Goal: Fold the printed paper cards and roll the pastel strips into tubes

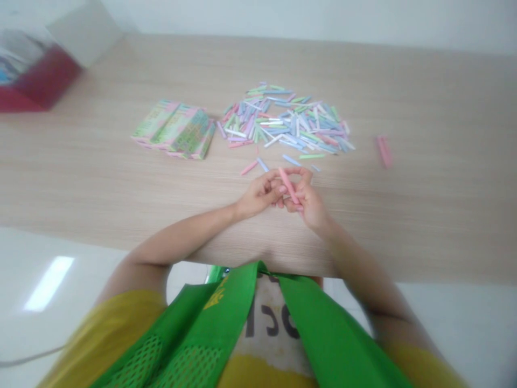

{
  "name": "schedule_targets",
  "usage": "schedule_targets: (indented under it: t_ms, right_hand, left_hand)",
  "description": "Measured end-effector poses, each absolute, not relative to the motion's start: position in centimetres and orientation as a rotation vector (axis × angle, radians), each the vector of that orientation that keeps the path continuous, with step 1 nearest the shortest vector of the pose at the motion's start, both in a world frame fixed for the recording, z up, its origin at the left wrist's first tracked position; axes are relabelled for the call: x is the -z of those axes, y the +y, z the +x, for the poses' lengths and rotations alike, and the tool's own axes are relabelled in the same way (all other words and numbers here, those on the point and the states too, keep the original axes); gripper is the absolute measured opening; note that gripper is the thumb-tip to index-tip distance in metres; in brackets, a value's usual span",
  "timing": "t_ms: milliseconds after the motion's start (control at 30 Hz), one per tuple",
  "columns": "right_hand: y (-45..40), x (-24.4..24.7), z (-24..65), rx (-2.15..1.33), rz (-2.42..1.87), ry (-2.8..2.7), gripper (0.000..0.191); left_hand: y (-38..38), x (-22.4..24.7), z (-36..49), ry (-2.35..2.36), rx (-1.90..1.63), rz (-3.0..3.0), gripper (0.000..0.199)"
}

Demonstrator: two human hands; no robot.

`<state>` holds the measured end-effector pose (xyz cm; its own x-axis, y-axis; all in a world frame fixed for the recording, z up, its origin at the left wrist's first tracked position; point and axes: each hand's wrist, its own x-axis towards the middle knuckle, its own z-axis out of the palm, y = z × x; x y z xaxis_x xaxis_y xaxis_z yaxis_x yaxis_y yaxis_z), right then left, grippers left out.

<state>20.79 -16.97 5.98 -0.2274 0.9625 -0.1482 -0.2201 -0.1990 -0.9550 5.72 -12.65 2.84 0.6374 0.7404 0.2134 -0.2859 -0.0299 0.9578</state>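
Note:
A pink chalk stick (289,186) is held at a slant above the table edge nearest me. My right hand (312,205) pinches it, with the index finger arched over its far end. From the other side my left hand (260,195) is closed, its thumb and curled fingers against the same stick. Just beyond my hands spreads a loose pile of pastel chalk sticks (291,124) in pink, blue, green, purple and white. A few strays, such as a green chalk stick (312,156), lie on its near side.
Left of the pile lie several printed green-and-pink cartons (173,129) side by side. Some pink chalk sticks (384,151) rest together on the right of the wooden table (436,215). An open red box (48,75) with things inside stands at the far left. A wall borders the back.

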Motion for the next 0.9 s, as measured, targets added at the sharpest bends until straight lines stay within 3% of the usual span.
schedule_targets:
  t_ms: [100, 367, 600, 900]
  right_hand:
    - [-16.9, -5.6, 20.5, -1.59, -1.077, -1.056, 0.045]
    - [-17.3, -6.3, 20.1, -1.576, -1.143, -1.03, 0.051]
    - [-16.8, -5.8, 19.7, -1.574, -1.238, -1.023, 0.056]
    - [-15.9, -4.7, 20.4, -1.535, -1.374, -1.075, 0.058]
  left_hand:
    - [-12.7, -2.1, 6.1, 0.37, -0.955, 1.27, 0.066]
    - [-13.2, -3.0, 6.0, 0.521, -0.834, 1.307, 0.046]
    - [-13.7, -2.8, 6.1, 0.496, -0.892, 1.166, 0.058]
    - [-12.7, -1.5, 6.3, 0.509, -0.801, 1.157, 0.049]
